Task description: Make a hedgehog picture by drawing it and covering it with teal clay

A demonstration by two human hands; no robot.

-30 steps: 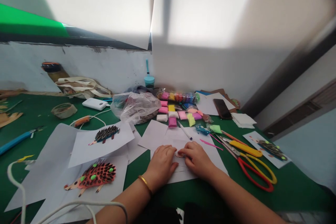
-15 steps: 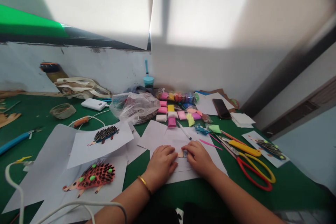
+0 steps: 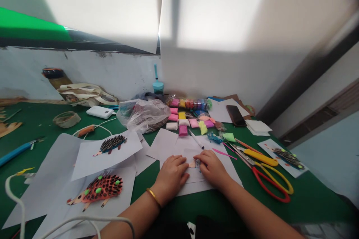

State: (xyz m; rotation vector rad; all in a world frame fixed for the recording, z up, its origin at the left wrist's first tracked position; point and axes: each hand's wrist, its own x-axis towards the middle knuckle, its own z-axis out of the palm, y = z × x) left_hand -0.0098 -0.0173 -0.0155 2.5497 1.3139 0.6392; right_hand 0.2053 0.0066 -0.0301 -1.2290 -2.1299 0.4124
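In the head view, two bare hands work over white paper (image 3: 230, 160) near the middle of the front edge of a green surface (image 3: 314, 198). The left hand (image 3: 172, 173) lies palm down, its fingers together and the thumb a little apart, beside a small pale piece (image 3: 192, 164) that rests on the paper between the hands. The right hand (image 3: 211, 167) bends its fingers at the piece's other side; whether they pinch it or merely press cannot be told. Packets of coloured clay (image 3: 183, 130) sit toward the back edge, a capped pen (image 3: 198, 140) in front of them. Scissors (image 3: 248, 158) and a yellow cutter (image 3: 260, 157) lie toward the right edge, and a red hedgehog figure (image 3: 102, 190) toward the front left corner. The piece, apparently soft, could smear, thin unevenly or tear if the fingertips bear down too hard; loose, overlapping sheets could slide and drag it askew. A careless sweep of the right forearm might catch the nearby scissor handles.
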